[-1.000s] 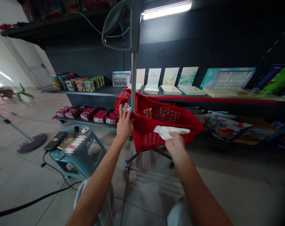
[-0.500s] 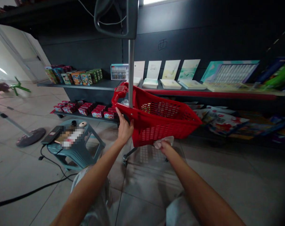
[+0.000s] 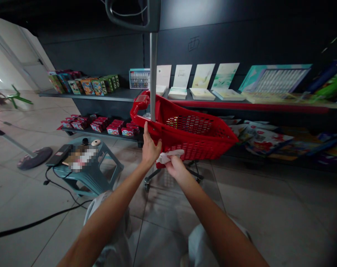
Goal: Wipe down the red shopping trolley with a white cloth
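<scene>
A red plastic shopping cart (image 3: 201, 142) with perforated sides stands in front of me on a wheeled metal frame. My left hand (image 3: 151, 149) rests against its near side below the red handle (image 3: 139, 105), fingers stretched out and thumb apart. In my right hand (image 3: 175, 166) is a crumpled white cloth (image 3: 171, 155), pressed to the lower near side of the basket, close to the left hand. Whether it is fabric or paper I cannot tell. A metal pole (image 3: 153, 74) rises from the handle end of the cart.
Behind the cart, a dark shelf (image 3: 124, 95) bears small boxes (image 3: 93, 87), open white booklets (image 3: 203, 79) and marker sets (image 3: 279, 79). Bagged goods (image 3: 265, 139) lie lower right. A blue-grey stool (image 3: 93, 181) stands left, with cables (image 3: 40, 222) on the floor and a round-based stand (image 3: 36, 157).
My right hand has moved left along the cart's side with the white cloth, nearer my left hand. The view has shifted slightly; my left hand stays at the cart.
</scene>
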`<action>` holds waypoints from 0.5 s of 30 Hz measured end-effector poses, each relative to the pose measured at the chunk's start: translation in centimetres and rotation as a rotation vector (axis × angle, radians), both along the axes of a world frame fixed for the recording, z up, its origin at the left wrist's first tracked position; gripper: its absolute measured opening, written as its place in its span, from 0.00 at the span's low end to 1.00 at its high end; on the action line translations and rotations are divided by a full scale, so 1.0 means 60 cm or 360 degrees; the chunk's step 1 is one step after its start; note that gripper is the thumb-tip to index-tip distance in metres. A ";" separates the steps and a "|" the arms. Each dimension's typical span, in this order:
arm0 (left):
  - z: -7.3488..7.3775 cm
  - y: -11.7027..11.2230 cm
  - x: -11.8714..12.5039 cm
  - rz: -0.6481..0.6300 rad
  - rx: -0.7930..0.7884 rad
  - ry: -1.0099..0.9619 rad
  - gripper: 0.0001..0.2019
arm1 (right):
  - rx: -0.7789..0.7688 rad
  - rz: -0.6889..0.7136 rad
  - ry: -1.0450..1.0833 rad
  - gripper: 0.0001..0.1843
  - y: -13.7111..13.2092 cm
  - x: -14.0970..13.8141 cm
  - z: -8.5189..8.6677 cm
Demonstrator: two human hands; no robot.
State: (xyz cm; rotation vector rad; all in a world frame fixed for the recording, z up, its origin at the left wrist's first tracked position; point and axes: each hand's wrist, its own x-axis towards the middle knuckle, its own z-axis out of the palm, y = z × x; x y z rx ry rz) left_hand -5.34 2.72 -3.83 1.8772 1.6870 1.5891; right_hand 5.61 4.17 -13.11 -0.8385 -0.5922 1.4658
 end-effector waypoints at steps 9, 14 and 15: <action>0.005 -0.025 0.008 0.0155 0.0052 0.0190 0.47 | 0.0290 -0.0585 -0.0304 0.16 0.011 0.115 0.106; 0.005 -0.035 0.019 0.0104 0.0213 0.0433 0.46 | 0.0407 -0.1039 -0.1678 0.28 0.023 0.208 0.122; 0.003 -0.036 0.021 0.0025 0.0227 0.0505 0.45 | 0.0522 -0.0956 -0.1902 0.32 0.023 0.217 0.123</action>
